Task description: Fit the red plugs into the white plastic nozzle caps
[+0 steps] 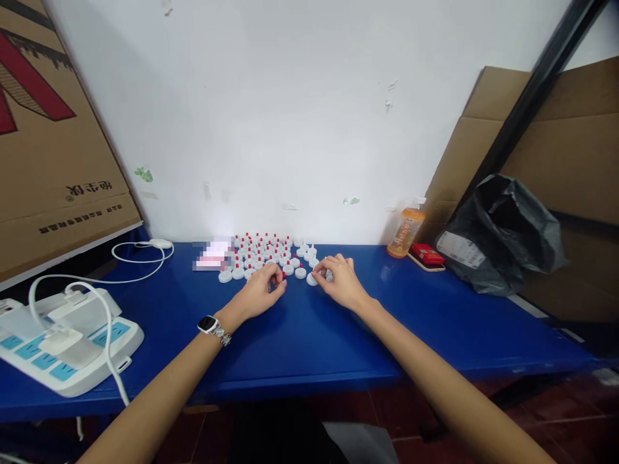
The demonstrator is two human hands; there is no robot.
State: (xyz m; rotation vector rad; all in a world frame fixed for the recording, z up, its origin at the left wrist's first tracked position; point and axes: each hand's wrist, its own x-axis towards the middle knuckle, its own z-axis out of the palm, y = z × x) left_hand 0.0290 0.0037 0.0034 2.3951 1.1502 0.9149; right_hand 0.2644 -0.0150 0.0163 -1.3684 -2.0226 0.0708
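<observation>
Rows of white round caps [238,273], many topped with small red tips [288,262], stand on the blue table. My left hand [261,291] is curled at the front of the group. A small red tip [284,275] shows between its thumb and fingers. Just to the right, my right hand [341,281] has thumb and index finger pinched at a white cap [312,279] resting on the table. Behind its fingers, a few more white caps [304,249] without red tips are partly hidden.
A white power strip [72,345] with plugs and cables lies at left beside a cardboard box [58,161]. To the right are an orange bottle [406,231], a red pack [426,254] on a phone, and a black plastic bag [507,238]. A wall closes off the back.
</observation>
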